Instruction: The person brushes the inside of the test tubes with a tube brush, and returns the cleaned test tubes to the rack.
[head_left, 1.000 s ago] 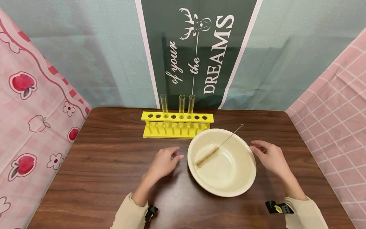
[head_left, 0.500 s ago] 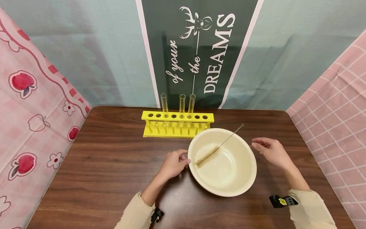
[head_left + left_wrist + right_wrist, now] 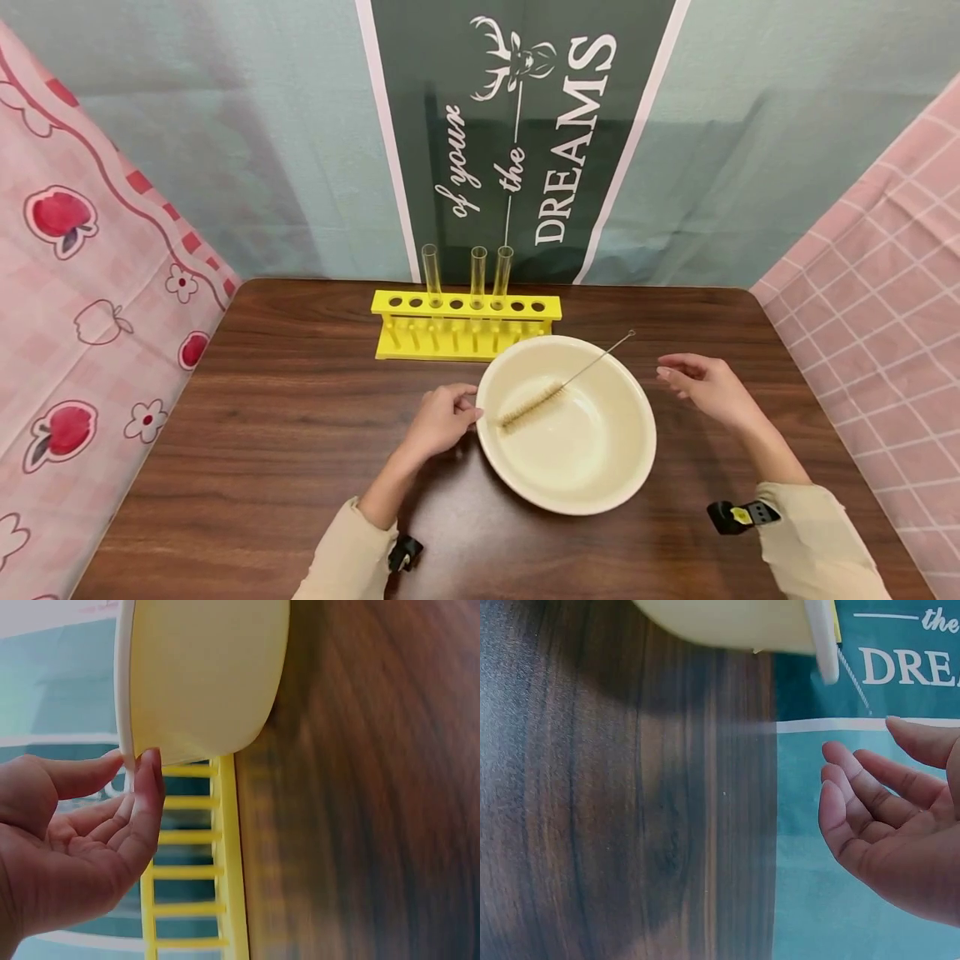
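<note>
A cream basin (image 3: 600, 450) stands on the wooden table, in front of the yellow rack. My left hand (image 3: 441, 419) pinches its left rim between thumb and fingers; the left wrist view shows the thumb (image 3: 94, 772) on one side of the rim and fingers on the other. A test tube brush (image 3: 532, 407) lies in the basin, bristles at the left, its wire handle leaning out over the far right rim. To the right of the basin my right hand (image 3: 708, 387) hovers apart from it, fingers loosely bent and holding nothing.
Behind the basin stands a yellow test tube rack (image 3: 465, 305) with three clear glass test tubes (image 3: 477, 275) upright in it. A blue-green cloth (image 3: 300, 150) hangs at the table's back edge, with pink cloths (image 3: 885, 275) at both sides.
My left hand has reached the basin's rim, taken hold of it and drawn the basin leftward with the brush in it. The right hand stays nearly in place, now farther from the basin.
</note>
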A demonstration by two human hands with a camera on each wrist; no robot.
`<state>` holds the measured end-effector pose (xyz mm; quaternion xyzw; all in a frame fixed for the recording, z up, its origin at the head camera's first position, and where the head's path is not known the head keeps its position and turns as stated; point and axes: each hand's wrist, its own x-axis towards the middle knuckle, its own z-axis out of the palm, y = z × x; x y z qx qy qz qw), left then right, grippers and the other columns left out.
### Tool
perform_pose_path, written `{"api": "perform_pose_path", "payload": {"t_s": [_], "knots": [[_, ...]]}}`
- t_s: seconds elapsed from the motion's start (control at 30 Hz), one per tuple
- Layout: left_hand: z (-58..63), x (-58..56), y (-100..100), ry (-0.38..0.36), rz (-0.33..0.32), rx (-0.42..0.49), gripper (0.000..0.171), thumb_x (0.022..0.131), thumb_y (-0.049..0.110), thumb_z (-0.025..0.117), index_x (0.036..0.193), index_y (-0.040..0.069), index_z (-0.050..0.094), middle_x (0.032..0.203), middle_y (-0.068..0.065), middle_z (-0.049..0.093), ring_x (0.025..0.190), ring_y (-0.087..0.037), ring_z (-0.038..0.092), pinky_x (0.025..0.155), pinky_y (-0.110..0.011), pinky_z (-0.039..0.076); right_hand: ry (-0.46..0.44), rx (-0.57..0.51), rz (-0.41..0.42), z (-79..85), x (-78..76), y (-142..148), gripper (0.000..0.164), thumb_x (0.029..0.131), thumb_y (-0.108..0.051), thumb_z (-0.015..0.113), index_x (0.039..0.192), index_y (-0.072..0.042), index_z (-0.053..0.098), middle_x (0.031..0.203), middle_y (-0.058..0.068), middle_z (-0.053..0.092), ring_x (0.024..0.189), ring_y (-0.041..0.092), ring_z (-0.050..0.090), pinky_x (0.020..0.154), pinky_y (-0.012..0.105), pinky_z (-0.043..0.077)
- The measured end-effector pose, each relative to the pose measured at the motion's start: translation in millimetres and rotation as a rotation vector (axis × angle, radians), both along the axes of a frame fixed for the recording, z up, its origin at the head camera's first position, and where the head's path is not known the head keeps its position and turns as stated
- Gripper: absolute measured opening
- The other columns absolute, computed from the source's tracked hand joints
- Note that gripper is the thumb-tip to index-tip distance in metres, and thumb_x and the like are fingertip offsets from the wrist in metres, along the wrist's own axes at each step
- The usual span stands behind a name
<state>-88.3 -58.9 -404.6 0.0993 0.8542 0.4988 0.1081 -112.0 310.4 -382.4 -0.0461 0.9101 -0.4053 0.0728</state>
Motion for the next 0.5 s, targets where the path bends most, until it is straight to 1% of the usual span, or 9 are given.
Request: {"api": "perform_pose_path", "payload": {"t_s": [0.13,0.27,0.37,0.5], "knots": [[1.8,-3.4,-12.4,-0.037,0.031,0.001,0.031,0.082,-0.001,0.062,0.112,-0.011,0.057,0.074,-0.010,0.065,0.060,-0.021,0.064,0.055,-0.025,0.049,-0.016,-0.039,0.011,-4.0,-1.2,-2.5,0.041,0.093,-0.021,0.053,0.117,0.012,0.051,0.100,0.027,0.062,0.075,0.003,0.061,0.063,0.030,0.051],[3.5,-6.7,-25.7,-0.088,0.064,-0.010,0.031,0.082,-0.003,0.062,0.111,-0.009,0.058,0.071,-0.009,0.063,0.058,-0.021,0.063,0.057,-0.031,0.051,-0.008,-0.091,0.039,-6.6,-2.1,-9.4,0.039,0.093,-0.018,0.053,0.116,0.013,0.051,0.098,0.028,0.062,0.075,0.006,0.061,0.063,0.030,0.051],[4.7,-9.0,-36.6,-0.125,0.068,-0.015,0.032,0.082,-0.003,0.061,0.113,-0.009,0.057,0.072,-0.008,0.063,0.058,-0.020,0.063,0.059,-0.035,0.052,-0.011,-0.122,0.056,-9.8,-4.0,-16.5,0.038,0.093,-0.018,0.052,0.117,0.011,0.051,0.097,0.027,0.062,0.077,0.014,0.063,0.064,0.030,0.051],[6.8,-12.1,-53.7,-0.167,0.050,-0.012,0.033,0.084,-0.003,0.059,0.116,-0.010,0.056,0.074,-0.009,0.063,0.060,-0.020,0.063,0.061,-0.037,0.052,-0.026,-0.158,0.070,-14.7,-7.1,-28.2,0.038,0.094,-0.021,0.052,0.119,0.008,0.051,0.097,0.025,0.063,0.080,0.025,0.062,0.066,0.033,0.052]]}}
